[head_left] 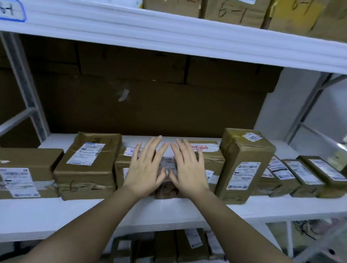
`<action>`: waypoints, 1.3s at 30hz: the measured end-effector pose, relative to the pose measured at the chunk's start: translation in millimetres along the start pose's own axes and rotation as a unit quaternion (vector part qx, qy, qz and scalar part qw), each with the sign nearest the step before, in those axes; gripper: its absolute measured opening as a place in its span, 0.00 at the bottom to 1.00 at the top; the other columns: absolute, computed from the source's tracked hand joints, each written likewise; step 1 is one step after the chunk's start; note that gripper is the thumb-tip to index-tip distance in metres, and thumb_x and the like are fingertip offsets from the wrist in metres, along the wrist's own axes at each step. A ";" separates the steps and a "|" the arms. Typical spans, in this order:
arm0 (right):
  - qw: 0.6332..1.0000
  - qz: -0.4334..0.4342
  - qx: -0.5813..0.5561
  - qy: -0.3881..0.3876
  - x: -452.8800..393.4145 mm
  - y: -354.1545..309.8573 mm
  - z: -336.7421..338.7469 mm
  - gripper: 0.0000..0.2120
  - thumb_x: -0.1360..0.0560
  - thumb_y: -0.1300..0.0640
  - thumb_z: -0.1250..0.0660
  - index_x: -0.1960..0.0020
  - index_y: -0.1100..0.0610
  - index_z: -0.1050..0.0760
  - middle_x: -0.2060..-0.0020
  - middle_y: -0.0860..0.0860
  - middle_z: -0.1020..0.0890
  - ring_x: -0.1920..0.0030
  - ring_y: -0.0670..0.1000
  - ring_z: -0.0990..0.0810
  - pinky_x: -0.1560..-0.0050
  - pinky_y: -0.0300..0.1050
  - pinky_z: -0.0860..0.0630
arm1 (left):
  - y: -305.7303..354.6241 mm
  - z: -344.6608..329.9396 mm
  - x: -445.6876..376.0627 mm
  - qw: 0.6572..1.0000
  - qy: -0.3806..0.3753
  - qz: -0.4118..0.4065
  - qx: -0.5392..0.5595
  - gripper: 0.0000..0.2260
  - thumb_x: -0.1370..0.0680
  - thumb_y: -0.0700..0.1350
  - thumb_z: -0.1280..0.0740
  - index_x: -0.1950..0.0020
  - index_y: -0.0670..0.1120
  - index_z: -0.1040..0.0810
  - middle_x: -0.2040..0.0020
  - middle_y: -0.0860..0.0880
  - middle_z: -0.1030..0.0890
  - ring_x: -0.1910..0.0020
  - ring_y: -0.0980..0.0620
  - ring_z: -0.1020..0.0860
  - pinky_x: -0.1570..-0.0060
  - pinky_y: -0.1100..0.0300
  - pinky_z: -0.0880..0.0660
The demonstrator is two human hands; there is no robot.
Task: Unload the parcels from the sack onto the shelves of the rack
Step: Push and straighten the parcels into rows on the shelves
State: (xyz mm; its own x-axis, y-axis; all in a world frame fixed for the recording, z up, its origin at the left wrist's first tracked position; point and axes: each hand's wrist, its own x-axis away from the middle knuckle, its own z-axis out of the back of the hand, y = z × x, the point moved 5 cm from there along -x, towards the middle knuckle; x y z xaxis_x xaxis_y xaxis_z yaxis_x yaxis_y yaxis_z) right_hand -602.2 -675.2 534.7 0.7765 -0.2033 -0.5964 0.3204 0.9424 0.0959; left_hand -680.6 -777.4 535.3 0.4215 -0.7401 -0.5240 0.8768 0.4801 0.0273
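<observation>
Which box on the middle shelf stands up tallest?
The tall box just right of the hands. It stands on end with its label running down the front, rising above the flat parcels beside it.

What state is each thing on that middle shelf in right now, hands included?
Left hand: open, fingers flat on the small parcel.
Right hand: open, flat on it too.
Small parcel: lying on the middle shelf, between taped boxes.
Tall box: standing upright.
Left boxes: lying flat, taped shut.
</observation>
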 end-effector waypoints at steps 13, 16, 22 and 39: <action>0.995 -0.009 0.084 -0.050 5.4 192.2 60.7 0.42 0.28 0.34 0.38 0.22 0.55 0.45 0.24 0.53 0.40 0.23 0.55 0.46 0.26 0.64 0.50 | 169.3 -49.2 -67.2 0.995 -0.085 0.027 -0.051 0.35 0.25 0.51 0.37 0.22 0.43 0.46 0.22 0.44 0.42 0.23 0.46 0.46 0.26 0.46 0.52; 0.994 -0.024 0.037 -0.102 7.9 206.1 58.2 0.44 0.29 0.34 0.35 0.22 0.52 0.50 0.23 0.51 0.43 0.22 0.55 0.49 0.26 0.63 0.52 | 178.5 -57.5 -79.5 0.983 -0.150 0.069 -0.083 0.37 0.23 0.55 0.39 0.21 0.45 0.56 0.21 0.46 0.52 0.22 0.46 0.56 0.25 0.46 0.58; 0.988 -0.023 0.035 -0.151 11.7 206.2 51.0 0.42 0.30 0.41 0.30 0.24 0.53 0.46 0.26 0.53 0.38 0.25 0.56 0.44 0.27 0.63 0.46 | 173.1 -70.1 -91.0 0.958 -0.228 0.121 -0.121 0.39 0.23 0.61 0.42 0.21 0.47 0.60 0.21 0.45 0.57 0.23 0.41 0.59 0.25 0.45 0.57; 0.985 -0.021 0.040 -0.167 3.4 210.5 36.4 0.44 0.29 0.49 0.27 0.22 0.52 0.49 0.24 0.54 0.43 0.23 0.58 0.47 0.27 0.64 0.48 | 173.9 -76.3 -85.9 0.958 -0.232 0.140 -0.089 0.40 0.23 0.61 0.40 0.21 0.49 0.59 0.21 0.46 0.56 0.23 0.41 0.56 0.25 0.44 0.50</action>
State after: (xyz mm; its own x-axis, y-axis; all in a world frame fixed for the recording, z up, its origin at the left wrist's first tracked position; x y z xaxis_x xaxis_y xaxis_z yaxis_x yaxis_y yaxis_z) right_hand -512.3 -487.2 581.8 0.8926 -0.3310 -0.3061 0.3880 0.9097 0.1477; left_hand -582.0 -594.4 520.1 0.7286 -0.6801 -0.0812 0.6780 0.7330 -0.0555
